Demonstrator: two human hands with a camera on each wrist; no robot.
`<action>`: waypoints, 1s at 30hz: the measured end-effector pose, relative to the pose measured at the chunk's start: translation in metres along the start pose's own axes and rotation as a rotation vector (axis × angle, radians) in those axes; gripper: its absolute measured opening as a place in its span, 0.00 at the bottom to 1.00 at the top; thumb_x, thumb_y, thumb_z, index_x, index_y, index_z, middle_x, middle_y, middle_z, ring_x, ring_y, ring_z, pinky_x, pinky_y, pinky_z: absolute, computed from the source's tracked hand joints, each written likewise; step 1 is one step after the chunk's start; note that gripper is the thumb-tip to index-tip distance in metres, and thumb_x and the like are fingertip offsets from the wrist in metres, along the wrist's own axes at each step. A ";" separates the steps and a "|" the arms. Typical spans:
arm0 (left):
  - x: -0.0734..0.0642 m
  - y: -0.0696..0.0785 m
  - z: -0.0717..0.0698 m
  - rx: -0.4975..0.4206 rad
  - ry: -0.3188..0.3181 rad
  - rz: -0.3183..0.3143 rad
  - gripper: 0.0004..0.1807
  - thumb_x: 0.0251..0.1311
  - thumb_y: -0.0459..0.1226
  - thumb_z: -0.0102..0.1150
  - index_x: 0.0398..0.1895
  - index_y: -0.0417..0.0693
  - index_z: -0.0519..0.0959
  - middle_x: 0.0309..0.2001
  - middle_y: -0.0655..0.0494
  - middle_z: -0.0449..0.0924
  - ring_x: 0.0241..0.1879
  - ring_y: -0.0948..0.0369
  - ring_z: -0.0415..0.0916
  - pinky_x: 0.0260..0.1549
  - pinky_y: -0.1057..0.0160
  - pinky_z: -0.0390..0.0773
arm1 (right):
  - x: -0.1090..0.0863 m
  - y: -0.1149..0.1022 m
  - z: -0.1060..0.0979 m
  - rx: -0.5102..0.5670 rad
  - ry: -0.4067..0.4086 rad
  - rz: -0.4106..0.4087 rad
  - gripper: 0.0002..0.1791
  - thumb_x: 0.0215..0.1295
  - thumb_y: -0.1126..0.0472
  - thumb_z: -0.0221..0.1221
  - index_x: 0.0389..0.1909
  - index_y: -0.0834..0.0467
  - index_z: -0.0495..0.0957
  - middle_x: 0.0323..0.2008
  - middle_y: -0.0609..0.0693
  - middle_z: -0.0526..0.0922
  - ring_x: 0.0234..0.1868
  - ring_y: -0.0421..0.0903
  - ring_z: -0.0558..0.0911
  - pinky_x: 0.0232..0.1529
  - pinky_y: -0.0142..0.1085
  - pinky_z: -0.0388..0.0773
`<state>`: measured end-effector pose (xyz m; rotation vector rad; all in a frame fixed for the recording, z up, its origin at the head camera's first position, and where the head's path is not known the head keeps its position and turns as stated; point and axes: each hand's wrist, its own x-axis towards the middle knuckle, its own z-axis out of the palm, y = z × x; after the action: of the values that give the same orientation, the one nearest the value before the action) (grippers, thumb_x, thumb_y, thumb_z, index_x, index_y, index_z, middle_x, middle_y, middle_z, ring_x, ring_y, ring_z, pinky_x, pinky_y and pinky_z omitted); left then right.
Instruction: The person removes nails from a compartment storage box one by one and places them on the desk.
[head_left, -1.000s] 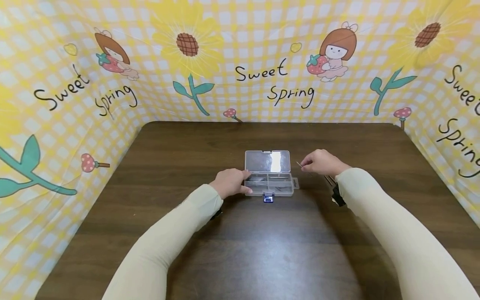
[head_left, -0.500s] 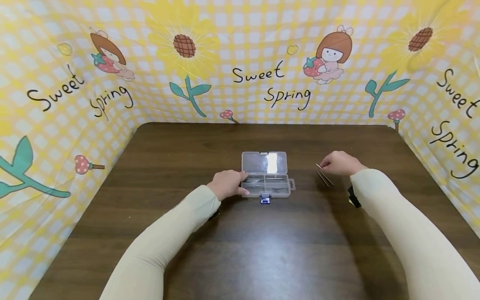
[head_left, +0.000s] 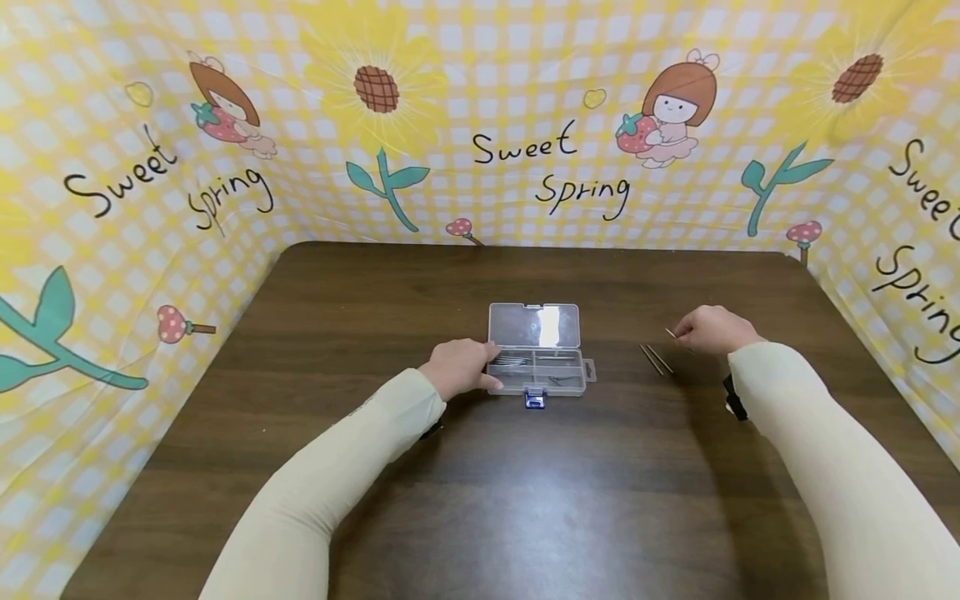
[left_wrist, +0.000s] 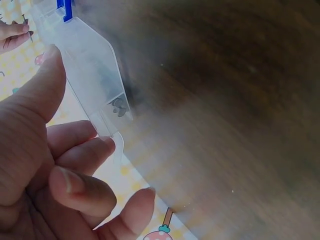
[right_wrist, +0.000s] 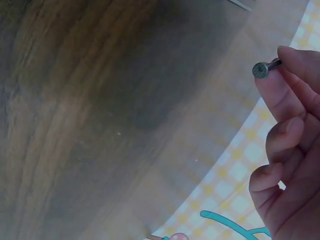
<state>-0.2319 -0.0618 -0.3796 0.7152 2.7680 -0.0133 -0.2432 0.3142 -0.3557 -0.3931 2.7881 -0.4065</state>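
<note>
A clear plastic compartment box (head_left: 561, 390) stands on the table with its lid (head_left: 521, 325) raised. My left hand (head_left: 459, 367) holds the box's left end, thumb at the front corner and fingers towards the back corner. Several nails (head_left: 513, 361) lie in the back left compartment, and thin dark pieces show in the right ones. Well right of the box, my right hand (head_left: 718, 330) pinches a nail between thumb and forefinger; its round flat head (right_wrist: 260, 70) shows in the right wrist view. Two more nails (head_left: 656, 359) lie side by side on the table, left of that hand.
The dark wooden table (head_left: 480, 500) is bounded at the back and sides by a yellow checked cloth (head_left: 525, 221). A blue latch (head_left: 535, 400) sticks out at the box's front, and a hanging tab (head_left: 590, 370) at its right end.
My right hand has moved right, away from the box, with the nail in its fingertips, uncovering the two nails on the table. The left hand stays at the box.
</note>
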 end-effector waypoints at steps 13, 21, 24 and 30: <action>-0.001 -0.001 0.001 -0.008 0.009 0.002 0.37 0.56 0.54 0.62 0.68 0.49 0.69 0.63 0.52 0.71 0.53 0.54 0.76 0.42 0.52 0.78 | 0.006 0.006 0.021 0.033 -0.028 0.019 0.13 0.64 0.64 0.57 0.44 0.68 0.82 0.38 0.59 0.84 0.34 0.49 0.81 0.35 0.48 0.77; -0.002 0.000 0.000 -0.018 0.008 0.011 0.36 0.56 0.54 0.62 0.66 0.49 0.70 0.61 0.52 0.74 0.49 0.54 0.78 0.40 0.53 0.78 | 0.007 0.005 0.027 0.035 -0.022 0.030 0.13 0.63 0.64 0.57 0.43 0.67 0.82 0.28 0.49 0.83 0.29 0.44 0.78 0.32 0.45 0.75; -0.003 0.000 0.000 -0.026 0.007 0.011 0.36 0.56 0.54 0.62 0.66 0.49 0.70 0.61 0.51 0.74 0.49 0.54 0.78 0.41 0.53 0.78 | 0.007 0.004 0.027 0.031 -0.008 0.041 0.13 0.62 0.63 0.57 0.43 0.66 0.83 0.26 0.47 0.83 0.29 0.44 0.78 0.31 0.45 0.74; -0.003 0.001 -0.001 -0.029 0.009 0.015 0.36 0.56 0.53 0.62 0.66 0.48 0.70 0.61 0.50 0.74 0.49 0.54 0.78 0.42 0.53 0.78 | 0.007 0.006 0.030 0.019 0.021 0.053 0.12 0.61 0.63 0.58 0.41 0.64 0.84 0.23 0.46 0.82 0.28 0.45 0.77 0.30 0.45 0.73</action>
<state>-0.2292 -0.0622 -0.3778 0.7307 2.7651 0.0334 -0.2416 0.3108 -0.3871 -0.3120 2.8062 -0.4267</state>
